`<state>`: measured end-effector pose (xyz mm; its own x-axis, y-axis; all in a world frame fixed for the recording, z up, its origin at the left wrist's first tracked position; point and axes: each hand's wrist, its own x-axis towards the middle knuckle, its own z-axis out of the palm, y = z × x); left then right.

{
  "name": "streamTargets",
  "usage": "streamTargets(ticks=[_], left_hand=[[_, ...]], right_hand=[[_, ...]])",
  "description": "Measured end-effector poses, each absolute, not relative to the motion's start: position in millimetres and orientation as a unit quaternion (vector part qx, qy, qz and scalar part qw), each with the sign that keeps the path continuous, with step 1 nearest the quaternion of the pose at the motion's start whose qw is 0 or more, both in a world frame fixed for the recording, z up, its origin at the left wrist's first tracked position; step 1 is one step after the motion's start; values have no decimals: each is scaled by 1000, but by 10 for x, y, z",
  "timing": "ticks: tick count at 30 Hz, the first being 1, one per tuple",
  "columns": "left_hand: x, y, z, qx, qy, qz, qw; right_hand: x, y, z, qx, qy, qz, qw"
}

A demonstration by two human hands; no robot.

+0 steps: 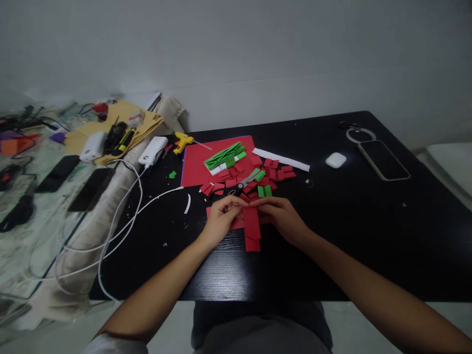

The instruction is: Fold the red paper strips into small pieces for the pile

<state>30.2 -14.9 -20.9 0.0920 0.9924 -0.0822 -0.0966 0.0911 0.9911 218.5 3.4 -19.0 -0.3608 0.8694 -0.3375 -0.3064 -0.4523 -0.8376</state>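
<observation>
Between my two hands is a red paper strip (252,223), folded at its top edge and hanging down toward me. My left hand (224,219) pinches its upper left corner, and my right hand (278,216) pinches the upper right. Just beyond my fingers lie scissors (241,186) among several small folded red paper pieces (273,173). Green folded pieces (264,191) sit with them. Farther back, long green folded strips (224,156) rest on red paper sheets (193,164). Part of another red sheet (238,222) shows behind my left hand.
A yellow glue gun (183,141) and a white power bank (153,150) stand at the back left, with white cables (138,211) trailing over the edge. A white paper strip (282,159) lies behind the pieces. A white case (336,160) and a phone (383,160) are at right.
</observation>
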Motion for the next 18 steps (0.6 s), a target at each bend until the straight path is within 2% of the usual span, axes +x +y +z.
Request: streamTargets(ticks=[11, 18], left_hand=[[286, -146, -128, 509, 486, 472, 531], [300, -118, -165, 466, 489, 532, 510]], right_hand=[[2205, 7, -191, -419, -418, 706, 388], [2184, 2, -190, -416, -466, 712, 320]])
